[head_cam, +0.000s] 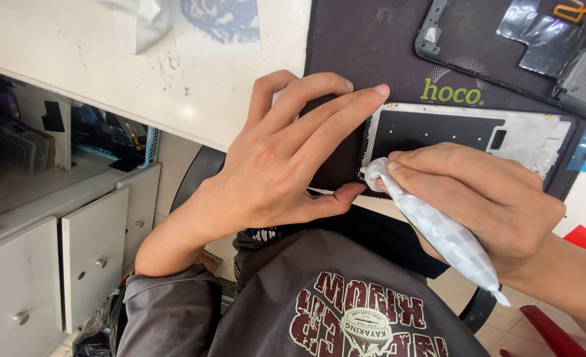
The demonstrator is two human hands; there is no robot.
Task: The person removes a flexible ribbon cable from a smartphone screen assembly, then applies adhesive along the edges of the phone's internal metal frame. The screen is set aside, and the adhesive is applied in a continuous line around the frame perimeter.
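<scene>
1. Your left hand (276, 162) lies spread flat on the dark work mat (366, 46), fingers fanned out and the thumb tucked under, its fingertips reaching the left end of the silver-and-black rectangular phone frame (461, 135)
2. Your right hand (478, 192) is pinched around a twisted white wipe with a faint checked pattern (438, 228), pressing its bunched tip against the frame's lower-left corner
3. The frame lies lengthwise on the mat, near the counter edge closest to you, between your two hands
4. The tail of the wipe trails from your right hand down past your wrist
5. A second, black phone housing with exposed parts (524, 43) rests on the mat beyond the frame, well apart from both hands
6. The white counter (75, 59) stretches off to your left
</scene>
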